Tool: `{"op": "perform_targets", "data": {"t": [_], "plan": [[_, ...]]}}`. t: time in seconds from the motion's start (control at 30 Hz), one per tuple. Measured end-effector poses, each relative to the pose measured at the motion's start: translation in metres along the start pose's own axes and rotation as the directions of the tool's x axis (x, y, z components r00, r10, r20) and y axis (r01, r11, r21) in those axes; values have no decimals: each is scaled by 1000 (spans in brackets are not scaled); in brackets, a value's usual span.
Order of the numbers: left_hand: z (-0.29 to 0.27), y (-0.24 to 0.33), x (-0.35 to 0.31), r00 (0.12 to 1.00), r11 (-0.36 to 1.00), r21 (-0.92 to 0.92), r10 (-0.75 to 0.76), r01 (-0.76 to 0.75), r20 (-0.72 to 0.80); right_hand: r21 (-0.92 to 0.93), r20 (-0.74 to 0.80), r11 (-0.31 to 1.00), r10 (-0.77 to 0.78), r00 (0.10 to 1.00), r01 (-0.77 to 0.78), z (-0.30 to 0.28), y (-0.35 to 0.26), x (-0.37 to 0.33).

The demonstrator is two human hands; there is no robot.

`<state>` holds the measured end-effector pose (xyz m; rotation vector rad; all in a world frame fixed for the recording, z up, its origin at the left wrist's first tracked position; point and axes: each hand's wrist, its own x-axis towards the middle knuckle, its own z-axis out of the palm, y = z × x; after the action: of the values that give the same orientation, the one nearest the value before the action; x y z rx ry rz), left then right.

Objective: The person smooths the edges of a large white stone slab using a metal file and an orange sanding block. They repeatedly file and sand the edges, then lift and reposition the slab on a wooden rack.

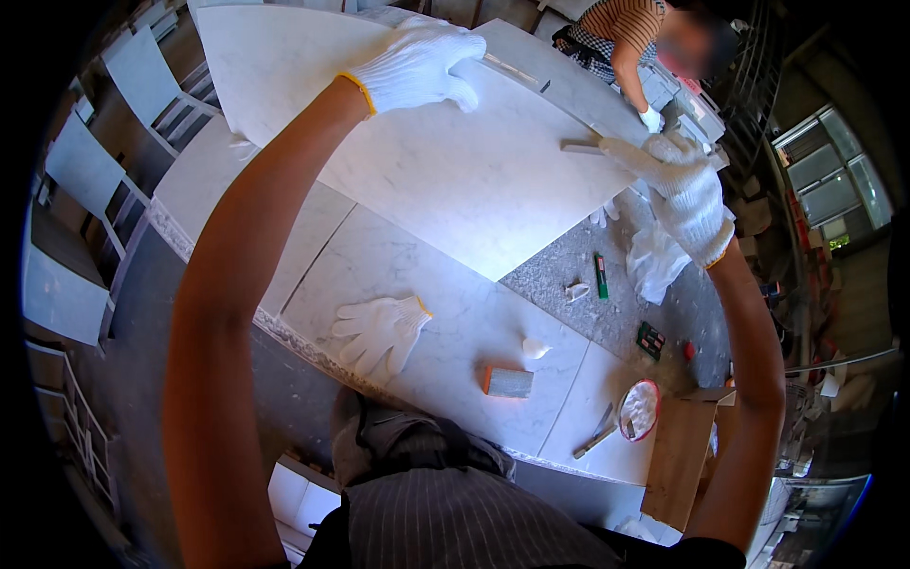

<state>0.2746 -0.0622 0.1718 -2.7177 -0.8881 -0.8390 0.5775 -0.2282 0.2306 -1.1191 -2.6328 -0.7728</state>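
Note:
A large white stone slab [455,171] lies at an angle across the worktable, one corner pointing toward me. My left hand [417,66], in a white knit glove, grips its far edge, thumb on the upper face. My right hand [684,190], gloved too, is closed at the right corner of the slab. A short grey flat bar [580,147] sticks out beside the right thumb; whether that hand holds it I cannot tell. Some fingertips are hidden.
Nearer me are a loose white glove [379,332], a sanding block [509,382], a brush [595,442] and a bowl of white paste [640,410]. A cardboard box [675,460] stands at right. Across the table works another person [621,47]. Slabs on racks [85,161] line the left.

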Motion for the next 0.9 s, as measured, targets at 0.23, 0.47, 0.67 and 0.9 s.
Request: {"op": "perform_targets", "data": {"t": [0.23, 0.47, 0.67, 0.9], "plan": [[12, -7, -2, 991, 999, -31, 40, -44, -126, 57, -62, 987, 157, 986, -153, 10, -11, -26], [14, -10, -3, 991, 999, -34, 28, -33, -128, 49, -174, 983, 183, 968, -177, 27, -15, -36], [8, -4, -1, 993, 997, -64, 35, -42, -114, 81, -230, 973, 231, 945, -218, 37, -10, -53], [7, -2, 1, 994, 997, -70, 3, -11, -113, -15, -194, 964, 256, 947, -264, 41, -18, -47]]}}
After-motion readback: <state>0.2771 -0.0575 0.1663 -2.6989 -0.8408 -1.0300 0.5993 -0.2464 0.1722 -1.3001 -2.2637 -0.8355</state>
